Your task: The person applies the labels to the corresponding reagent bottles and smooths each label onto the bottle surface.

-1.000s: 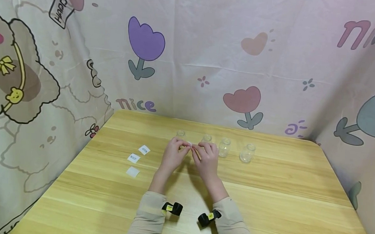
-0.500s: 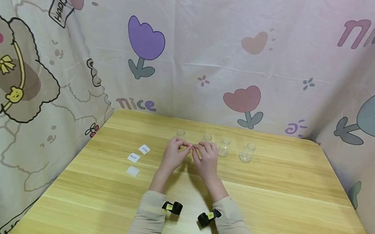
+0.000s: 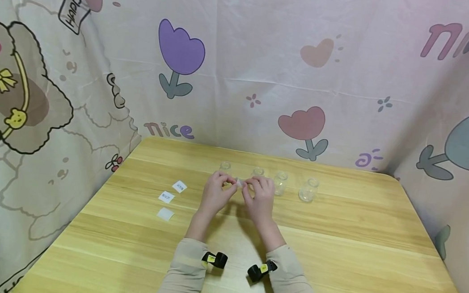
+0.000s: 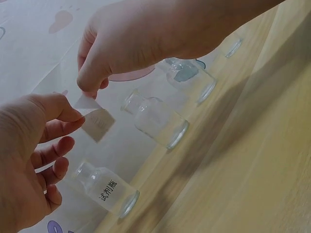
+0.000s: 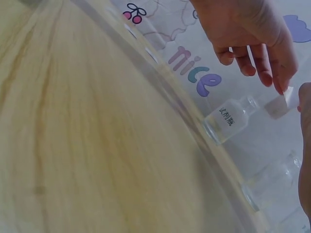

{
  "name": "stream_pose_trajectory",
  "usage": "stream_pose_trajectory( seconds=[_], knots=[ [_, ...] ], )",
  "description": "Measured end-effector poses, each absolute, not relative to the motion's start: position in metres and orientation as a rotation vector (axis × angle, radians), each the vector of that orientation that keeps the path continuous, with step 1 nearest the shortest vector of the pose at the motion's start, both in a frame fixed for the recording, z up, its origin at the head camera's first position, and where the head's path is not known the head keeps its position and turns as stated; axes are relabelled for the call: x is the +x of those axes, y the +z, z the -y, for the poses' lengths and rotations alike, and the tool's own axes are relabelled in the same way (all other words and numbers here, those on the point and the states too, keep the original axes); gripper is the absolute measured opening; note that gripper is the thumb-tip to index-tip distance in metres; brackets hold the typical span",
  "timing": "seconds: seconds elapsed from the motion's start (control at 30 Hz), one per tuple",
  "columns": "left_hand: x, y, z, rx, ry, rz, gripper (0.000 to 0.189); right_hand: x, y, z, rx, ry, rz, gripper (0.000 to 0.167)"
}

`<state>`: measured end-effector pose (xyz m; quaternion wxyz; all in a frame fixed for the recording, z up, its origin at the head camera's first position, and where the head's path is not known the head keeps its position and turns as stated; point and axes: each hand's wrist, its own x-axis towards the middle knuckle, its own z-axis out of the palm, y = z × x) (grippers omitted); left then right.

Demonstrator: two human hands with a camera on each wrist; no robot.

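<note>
Between my two hands, in front of the jars, is a small square label (image 4: pixel 98 125), with a pale corner layer lifted away from its greyish, faintly printed sheet. My left hand (image 3: pixel 215 193) pinches one edge between thumb and forefinger, its other fingers loosely bent. From the other side, the thumb and forefinger of my right hand (image 3: pixel 260 197) pinch the lifted layer. Just beyond the hands stands a clear glass jar (image 4: pixel 108 191) with printed black characters on it. A second glass jar (image 4: pixel 158 121) stands beside it, with no visible print.
More glass jars (image 3: pixel 308 190) stand in the row to the right on the wooden table (image 3: pixel 353 243). On the left lie two printed paper squares (image 3: pixel 179 186) and a blank paper square (image 3: pixel 166 214). A patterned cloth (image 3: pixel 240 52) hangs behind the table.
The label, a thin sliver between the fingertips before, now shows more of its face. My right hand has shifted slightly right, widening the gap between the hands.
</note>
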<state>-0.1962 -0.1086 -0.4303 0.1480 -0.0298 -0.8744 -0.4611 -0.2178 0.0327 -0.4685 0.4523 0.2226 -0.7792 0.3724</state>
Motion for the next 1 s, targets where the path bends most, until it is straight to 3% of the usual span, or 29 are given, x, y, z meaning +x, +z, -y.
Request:
stream_pose_trajectory(
  seconds=[1.0],
  knots=[
    [-0.195,-0.429,0.127,0.016,-1.404,2.425,0.010,-0.221,-0.470,-0.041,0.413,1.059,1.934,0.006]
  ],
)
